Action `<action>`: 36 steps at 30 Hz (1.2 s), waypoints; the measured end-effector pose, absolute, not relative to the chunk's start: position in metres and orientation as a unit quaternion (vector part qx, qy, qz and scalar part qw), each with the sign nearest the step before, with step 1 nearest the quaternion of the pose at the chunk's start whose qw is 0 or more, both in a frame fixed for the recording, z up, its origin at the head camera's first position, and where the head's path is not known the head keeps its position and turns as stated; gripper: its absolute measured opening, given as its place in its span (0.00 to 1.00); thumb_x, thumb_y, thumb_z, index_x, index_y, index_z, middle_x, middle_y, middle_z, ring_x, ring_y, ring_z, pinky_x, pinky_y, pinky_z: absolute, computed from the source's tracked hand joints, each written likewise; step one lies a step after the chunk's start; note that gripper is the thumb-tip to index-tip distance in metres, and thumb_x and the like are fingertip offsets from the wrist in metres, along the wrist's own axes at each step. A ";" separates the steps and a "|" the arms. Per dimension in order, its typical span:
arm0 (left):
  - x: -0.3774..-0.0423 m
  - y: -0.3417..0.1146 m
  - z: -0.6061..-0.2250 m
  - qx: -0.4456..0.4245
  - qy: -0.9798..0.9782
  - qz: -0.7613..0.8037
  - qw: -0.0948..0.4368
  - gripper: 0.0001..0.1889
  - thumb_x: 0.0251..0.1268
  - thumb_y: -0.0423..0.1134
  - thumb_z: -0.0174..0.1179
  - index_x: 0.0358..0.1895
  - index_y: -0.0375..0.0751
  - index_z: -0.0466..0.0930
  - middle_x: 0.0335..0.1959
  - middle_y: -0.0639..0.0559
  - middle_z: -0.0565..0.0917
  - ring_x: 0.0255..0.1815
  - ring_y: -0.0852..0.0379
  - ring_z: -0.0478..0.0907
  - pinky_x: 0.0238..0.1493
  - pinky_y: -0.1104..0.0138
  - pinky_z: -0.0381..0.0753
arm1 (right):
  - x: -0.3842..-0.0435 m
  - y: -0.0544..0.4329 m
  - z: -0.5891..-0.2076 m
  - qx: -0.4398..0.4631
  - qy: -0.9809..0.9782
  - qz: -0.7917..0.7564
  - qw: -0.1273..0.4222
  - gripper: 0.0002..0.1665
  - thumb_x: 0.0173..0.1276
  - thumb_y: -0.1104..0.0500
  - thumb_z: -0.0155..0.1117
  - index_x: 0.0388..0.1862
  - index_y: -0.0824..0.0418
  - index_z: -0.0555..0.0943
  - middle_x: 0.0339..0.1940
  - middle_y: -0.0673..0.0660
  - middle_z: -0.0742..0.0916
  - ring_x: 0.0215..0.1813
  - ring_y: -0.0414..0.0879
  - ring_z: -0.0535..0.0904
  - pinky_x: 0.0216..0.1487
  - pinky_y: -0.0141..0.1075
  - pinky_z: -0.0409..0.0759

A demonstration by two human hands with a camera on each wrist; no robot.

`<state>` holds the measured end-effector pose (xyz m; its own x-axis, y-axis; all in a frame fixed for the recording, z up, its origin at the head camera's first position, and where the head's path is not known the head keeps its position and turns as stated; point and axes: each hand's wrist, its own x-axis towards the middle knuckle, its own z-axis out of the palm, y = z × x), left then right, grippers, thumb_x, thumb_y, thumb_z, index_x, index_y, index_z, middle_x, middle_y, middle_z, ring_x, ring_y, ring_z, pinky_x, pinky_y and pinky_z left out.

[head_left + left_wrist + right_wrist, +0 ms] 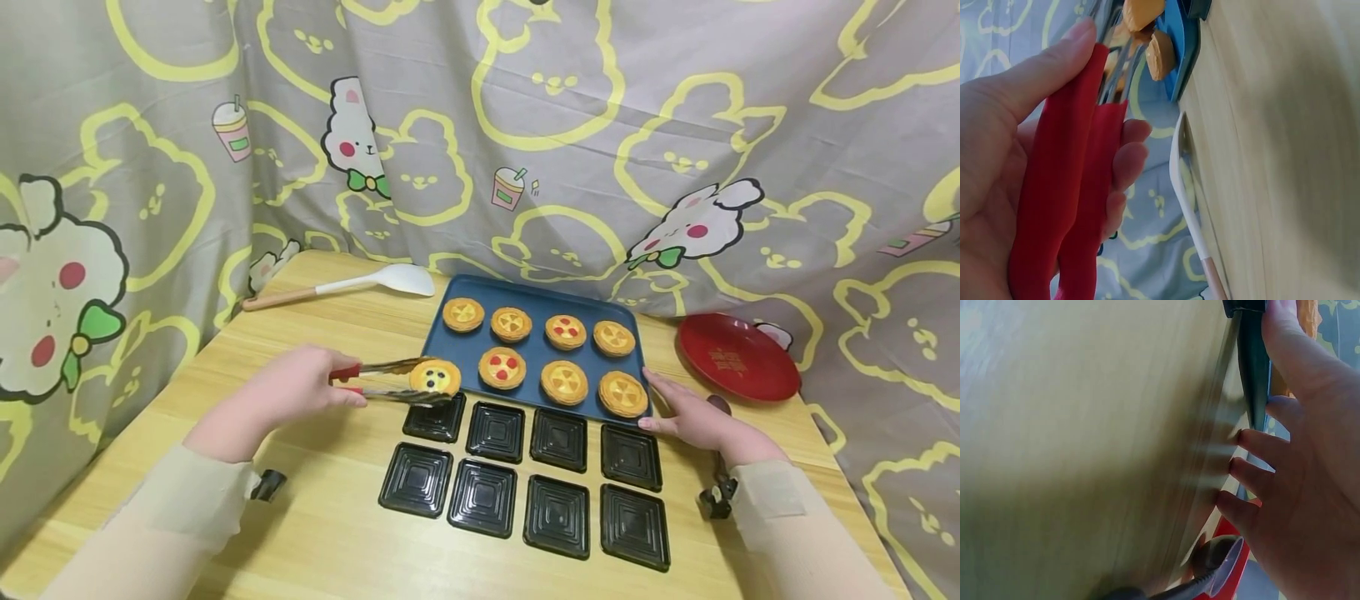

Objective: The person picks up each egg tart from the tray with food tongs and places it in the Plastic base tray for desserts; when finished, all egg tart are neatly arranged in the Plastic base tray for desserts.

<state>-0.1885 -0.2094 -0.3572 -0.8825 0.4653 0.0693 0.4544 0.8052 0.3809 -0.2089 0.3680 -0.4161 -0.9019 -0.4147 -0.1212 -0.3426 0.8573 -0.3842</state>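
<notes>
My left hand (303,385) grips red-handled tongs (1054,187). Between the tong tips is a tart with blueberries (435,377), overlapping the front left corner of a blue baking tray (536,296) in the head view. Two rows of fruit tarts (565,382) lie on that tray, some topped with red fruit, others with yellow wedges. At the tray's right edge rests my right hand (693,418), thumb by the front corner and fingers spread along the side. Several small black square trays (495,432) stand in two rows in front of the baking tray.
A white spatula (405,279) with a wooden handle lies at the back left. To the right of the baking tray is a red plate (738,358). A dark utensil (1213,556) lies beside my right hand. Behind the table hangs a patterned curtain (435,100).
</notes>
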 end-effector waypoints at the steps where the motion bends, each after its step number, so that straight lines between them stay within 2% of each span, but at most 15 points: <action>1: -0.186 -0.209 -0.357 0.241 0.950 0.198 0.021 0.27 0.54 0.50 0.74 0.50 0.33 0.85 0.42 0.46 0.87 0.44 0.47 0.83 0.47 0.50 0.80 | -0.209 0.368 -0.416 -0.197 0.958 -0.181 0.101 0.57 0.64 0.40 0.68 0.77 0.72 0.53 0.73 0.77 0.61 0.71 0.75 0.55 0.66 0.67 0.55; 8: -0.175 -0.207 -0.360 0.251 0.947 0.197 0.037 0.30 0.52 0.50 0.75 0.53 0.30 0.83 0.44 0.45 0.87 0.49 0.44 0.83 0.52 0.49 0.78 | -0.208 0.370 -0.417 -0.195 0.959 -0.180 0.103 0.57 0.64 0.40 0.68 0.77 0.72 0.53 0.73 0.78 0.61 0.71 0.76 0.55 0.66 0.67 0.56; 18: -0.172 -0.205 -0.364 0.239 0.949 0.201 0.051 0.30 0.53 0.49 0.75 0.54 0.31 0.83 0.45 0.45 0.87 0.51 0.43 0.82 0.53 0.48 0.77 | -0.208 0.370 -0.419 -0.198 0.958 -0.181 0.099 0.57 0.64 0.41 0.68 0.77 0.72 0.53 0.72 0.78 0.62 0.71 0.76 0.55 0.66 0.67 0.56; 24: -0.176 -0.205 -0.363 0.244 0.945 0.213 0.055 0.35 0.47 0.53 0.77 0.53 0.30 0.82 0.41 0.46 0.86 0.39 0.50 0.81 0.43 0.53 0.80 | -0.208 0.371 -0.419 -0.200 0.958 -0.182 0.098 0.57 0.64 0.41 0.68 0.77 0.73 0.53 0.73 0.78 0.62 0.71 0.76 0.55 0.66 0.67 0.55; 27: -0.180 -0.205 -0.359 0.241 0.942 0.228 0.048 0.37 0.46 0.54 0.77 0.54 0.29 0.81 0.42 0.45 0.85 0.37 0.52 0.79 0.41 0.55 0.79 | -0.208 0.371 -0.419 -0.199 0.958 -0.181 0.097 0.57 0.65 0.41 0.68 0.77 0.72 0.53 0.72 0.78 0.62 0.71 0.76 0.55 0.66 0.67 0.55; 29: -0.185 -0.201 -0.355 0.249 0.940 0.230 0.033 0.34 0.47 0.54 0.77 0.52 0.31 0.81 0.40 0.46 0.85 0.36 0.52 0.79 0.40 0.55 0.79 | -0.208 0.371 -0.419 -0.200 0.958 -0.182 0.096 0.57 0.65 0.41 0.68 0.77 0.73 0.53 0.72 0.78 0.62 0.71 0.76 0.55 0.66 0.67 0.55; 33: -0.195 -0.185 -0.347 0.278 0.937 0.209 0.009 0.21 0.53 0.48 0.75 0.43 0.38 0.80 0.34 0.50 0.82 0.33 0.53 0.78 0.37 0.56 0.78 | -0.208 0.371 -0.419 -0.201 0.958 -0.183 0.095 0.57 0.65 0.42 0.68 0.77 0.73 0.53 0.72 0.78 0.62 0.71 0.76 0.55 0.66 0.67 0.55; 36: -0.202 -0.167 -0.343 0.305 0.933 0.192 0.008 0.19 0.55 0.44 0.74 0.43 0.37 0.79 0.35 0.49 0.82 0.36 0.49 0.80 0.41 0.54 0.80 | -0.209 0.370 -0.419 -0.199 0.958 -0.184 0.096 0.57 0.65 0.41 0.68 0.77 0.72 0.53 0.73 0.77 0.62 0.71 0.76 0.55 0.65 0.67 0.55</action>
<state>-0.2024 -0.1669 -0.3434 -0.8137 0.5722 0.1022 0.5661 0.7403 0.3625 -0.2087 0.3701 -0.4186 -0.9021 -0.4168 -0.1113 -0.3459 0.8530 -0.3910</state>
